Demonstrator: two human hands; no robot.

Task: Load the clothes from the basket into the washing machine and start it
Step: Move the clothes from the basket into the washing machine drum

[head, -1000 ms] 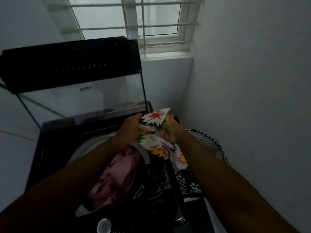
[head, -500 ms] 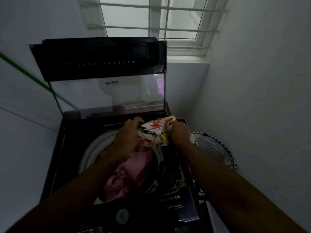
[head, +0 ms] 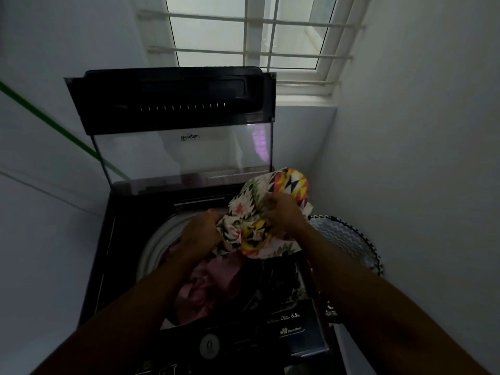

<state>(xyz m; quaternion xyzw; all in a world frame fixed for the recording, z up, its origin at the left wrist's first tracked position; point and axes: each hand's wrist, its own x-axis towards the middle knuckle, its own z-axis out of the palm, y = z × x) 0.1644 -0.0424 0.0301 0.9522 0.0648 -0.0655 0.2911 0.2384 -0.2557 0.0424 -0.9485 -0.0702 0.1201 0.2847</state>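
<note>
While a pink garment lies in the drum of the washing machine, the left hand and right hand both grip one bunched white cloth with red, yellow and black patterns above the drum's right rim. One basket sits just beside, hemmed by the wall. The lid stands raised.

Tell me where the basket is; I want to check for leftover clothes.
In the head view the basket stands at right, between the washer and the right wall, just beyond the right hand.
</note>
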